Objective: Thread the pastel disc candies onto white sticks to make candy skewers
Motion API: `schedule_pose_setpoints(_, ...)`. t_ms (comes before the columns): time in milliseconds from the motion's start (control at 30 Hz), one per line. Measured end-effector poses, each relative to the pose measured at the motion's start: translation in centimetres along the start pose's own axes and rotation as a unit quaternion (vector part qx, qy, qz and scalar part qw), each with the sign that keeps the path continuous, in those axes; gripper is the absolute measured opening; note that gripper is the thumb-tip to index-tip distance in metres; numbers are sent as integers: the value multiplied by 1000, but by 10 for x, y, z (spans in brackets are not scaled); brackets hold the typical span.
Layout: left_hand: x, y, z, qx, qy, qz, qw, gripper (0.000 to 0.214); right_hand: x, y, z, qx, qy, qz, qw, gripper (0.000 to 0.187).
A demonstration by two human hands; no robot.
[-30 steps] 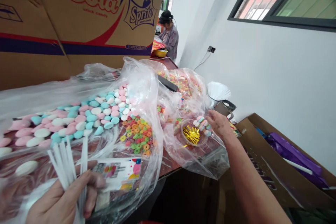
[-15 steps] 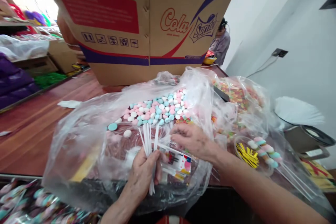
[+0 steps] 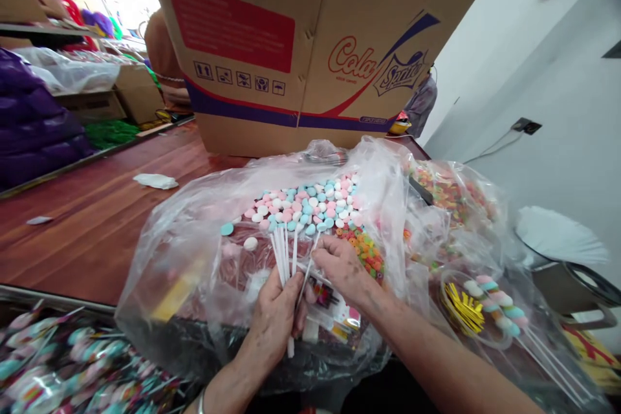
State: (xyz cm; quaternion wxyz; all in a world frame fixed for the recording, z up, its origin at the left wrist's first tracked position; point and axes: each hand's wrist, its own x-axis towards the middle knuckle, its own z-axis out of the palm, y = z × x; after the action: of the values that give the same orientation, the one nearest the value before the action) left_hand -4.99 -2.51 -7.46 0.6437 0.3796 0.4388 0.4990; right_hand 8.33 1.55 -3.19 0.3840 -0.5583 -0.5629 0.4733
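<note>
My left hand [image 3: 272, 314] is closed round a bundle of thin white sticks [image 3: 287, 251], which fan out upward from the fist. Just to the right, my right hand [image 3: 345, 266] pinches a single white stick [image 3: 308, 266] between thumb and fingers; its lower end runs down by the left thumb. Beyond the hands, pink, white and blue round candies [image 3: 310, 206] lie loose on clear plastic. Small orange, yellow and green candy rings [image 3: 369, 251] sit by my right wrist. Printed clear packets [image 3: 342, 320] lie under my hands, partly hidden.
A large Cola Sprite carton [image 3: 305, 45] stands behind the candies. To the right are yellow twist ties [image 3: 463, 312] in a round tub, candy skewers [image 3: 499, 304] and a dark jug-like container [image 3: 575, 288]. Wrapped candy sticks [image 3: 72, 362] fill the lower left. A person [image 3: 423, 103] is partly hidden behind the carton.
My right hand has moved in toward the bundle and now pinches one stick, where before its fingers held nothing visible. The whole view has shifted, bringing more of the left side into sight.
</note>
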Motion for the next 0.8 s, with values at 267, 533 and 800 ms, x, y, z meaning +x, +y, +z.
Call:
schedule_pose_setpoints(267,0,6,5,-37,18,-22,999,39,34,-7,-16,-191,25,-150,970,25)
schedule_pose_setpoints(533,-2,-1,2,-45,10,-23,999,37,85,-3,-9,-599,-60,-315,734,37)
schedule_pose_setpoints(800,-6,-5,-2,-64,-3,-21,998,37,72,-4,-16,-528,-81,-365,763,24)
